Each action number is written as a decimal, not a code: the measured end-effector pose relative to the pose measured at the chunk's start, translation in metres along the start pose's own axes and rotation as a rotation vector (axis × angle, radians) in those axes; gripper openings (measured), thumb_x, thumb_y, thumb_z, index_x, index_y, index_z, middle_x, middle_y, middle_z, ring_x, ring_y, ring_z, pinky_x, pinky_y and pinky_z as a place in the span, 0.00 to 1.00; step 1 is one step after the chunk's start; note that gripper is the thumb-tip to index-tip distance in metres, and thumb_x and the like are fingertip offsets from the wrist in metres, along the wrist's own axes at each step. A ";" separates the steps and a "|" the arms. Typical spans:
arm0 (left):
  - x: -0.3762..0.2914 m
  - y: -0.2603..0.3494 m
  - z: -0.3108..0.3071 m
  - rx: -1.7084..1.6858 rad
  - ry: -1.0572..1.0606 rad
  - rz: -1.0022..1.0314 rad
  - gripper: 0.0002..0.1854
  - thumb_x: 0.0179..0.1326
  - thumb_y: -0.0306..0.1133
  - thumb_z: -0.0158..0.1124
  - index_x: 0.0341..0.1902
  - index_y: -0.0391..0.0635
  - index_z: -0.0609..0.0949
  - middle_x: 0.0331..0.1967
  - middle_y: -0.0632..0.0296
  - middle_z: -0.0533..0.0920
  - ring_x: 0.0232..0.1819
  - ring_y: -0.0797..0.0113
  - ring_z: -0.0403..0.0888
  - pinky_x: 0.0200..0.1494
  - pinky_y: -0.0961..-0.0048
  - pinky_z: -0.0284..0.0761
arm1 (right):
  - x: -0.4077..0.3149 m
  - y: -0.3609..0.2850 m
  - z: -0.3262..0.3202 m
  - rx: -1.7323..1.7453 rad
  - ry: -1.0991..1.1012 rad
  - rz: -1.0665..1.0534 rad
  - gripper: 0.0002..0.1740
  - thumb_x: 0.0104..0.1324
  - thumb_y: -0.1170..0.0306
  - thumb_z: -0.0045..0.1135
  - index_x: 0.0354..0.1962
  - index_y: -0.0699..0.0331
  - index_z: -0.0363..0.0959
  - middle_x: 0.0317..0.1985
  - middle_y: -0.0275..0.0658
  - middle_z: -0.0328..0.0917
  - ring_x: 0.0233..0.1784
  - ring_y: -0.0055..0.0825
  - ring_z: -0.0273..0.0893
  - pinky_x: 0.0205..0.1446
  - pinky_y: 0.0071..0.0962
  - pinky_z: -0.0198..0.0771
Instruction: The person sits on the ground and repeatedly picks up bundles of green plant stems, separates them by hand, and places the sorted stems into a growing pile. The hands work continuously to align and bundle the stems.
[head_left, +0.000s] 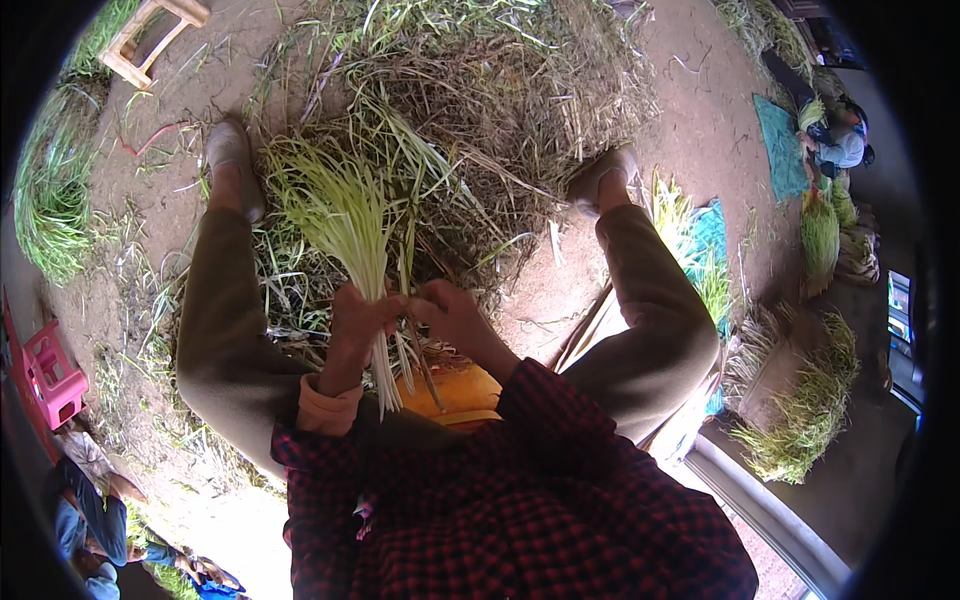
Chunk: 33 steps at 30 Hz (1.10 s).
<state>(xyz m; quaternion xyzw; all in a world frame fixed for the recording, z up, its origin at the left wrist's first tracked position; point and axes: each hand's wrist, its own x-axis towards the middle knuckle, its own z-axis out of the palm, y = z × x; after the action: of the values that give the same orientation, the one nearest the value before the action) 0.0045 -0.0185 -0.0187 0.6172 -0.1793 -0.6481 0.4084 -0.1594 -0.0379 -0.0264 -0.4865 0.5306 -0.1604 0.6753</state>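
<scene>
My left hand (358, 316) is closed around a bunch of pale garlic chives (349, 214). Its yellow-green leaves fan out away from me, and white stalk ends hang below the fist. At the bunch's right side, my right hand (454, 319) pinches a few thin stalks (406, 274) between thumb and fingers. The fingertips of both hands nearly meet there. A brownish strand (429, 379) hangs just below them, over an orange surface (457, 390) between my thighs.
Between my feet spreads a heap of dry and green leaf waste (480, 112). More chives lie on a teal sheet (709, 232) beside my right leg. A wooden stool (150, 45), a pink plastic stool (54, 375) and a chive pile (56, 187) stand left. Other people sit at both edges.
</scene>
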 end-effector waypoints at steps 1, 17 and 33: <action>0.000 0.001 0.001 0.036 -0.014 0.002 0.08 0.46 0.23 0.65 0.29 0.39 0.75 0.18 0.63 0.76 0.11 0.79 0.68 0.13 0.85 0.63 | 0.005 -0.005 0.002 0.070 0.017 0.033 0.14 0.59 0.64 0.53 0.33 0.69 0.70 0.23 0.34 0.73 0.23 0.18 0.68 0.25 0.21 0.64; 0.003 0.000 0.003 0.092 -0.010 -0.016 0.12 0.41 0.22 0.65 0.31 0.39 0.73 0.18 0.63 0.75 0.11 0.78 0.68 0.12 0.84 0.63 | 0.017 -0.005 0.006 0.426 0.054 0.201 0.11 0.62 0.65 0.51 0.30 0.66 0.69 0.17 0.27 0.62 0.17 0.13 0.58 0.21 0.17 0.54; 0.006 -0.007 0.012 0.133 0.212 0.036 0.07 0.41 0.22 0.64 0.25 0.37 0.75 0.15 0.62 0.75 0.13 0.76 0.71 0.14 0.79 0.66 | 0.013 0.013 0.014 0.183 0.246 0.317 0.13 0.58 0.65 0.55 0.26 0.69 0.73 0.18 0.33 0.73 0.18 0.17 0.67 0.22 0.21 0.63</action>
<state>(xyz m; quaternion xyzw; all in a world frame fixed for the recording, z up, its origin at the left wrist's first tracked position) -0.0080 -0.0221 -0.0259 0.7047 -0.1887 -0.5586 0.3946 -0.1458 -0.0349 -0.0448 -0.3105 0.6620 -0.1579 0.6636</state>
